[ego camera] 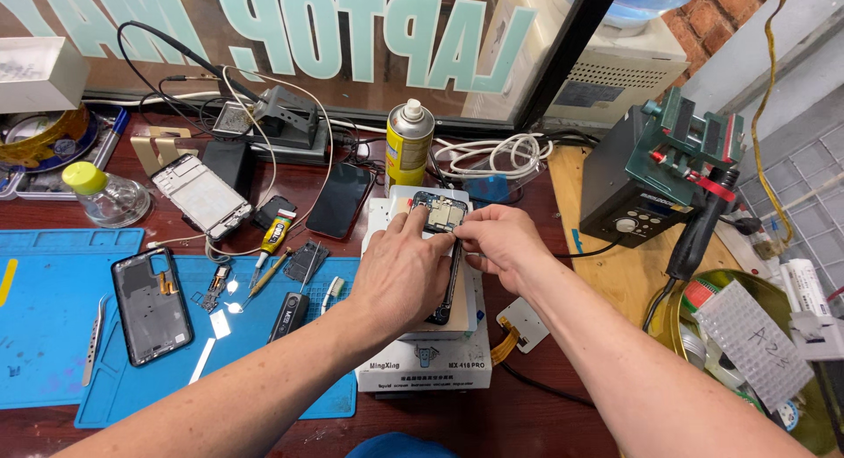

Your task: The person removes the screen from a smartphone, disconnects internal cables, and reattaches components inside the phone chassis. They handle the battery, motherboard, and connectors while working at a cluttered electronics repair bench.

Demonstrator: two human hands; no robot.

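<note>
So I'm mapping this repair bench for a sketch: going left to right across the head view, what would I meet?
Clear bottle with yellow-green cap → black phone back cover → yellow spray can → left hand → right hand on the opened phone → black and green station → white textured pad.

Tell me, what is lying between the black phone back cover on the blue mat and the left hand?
In the head view, small phone parts, a black handheld tool and a white brush lie on the blue mat between them.
</note>
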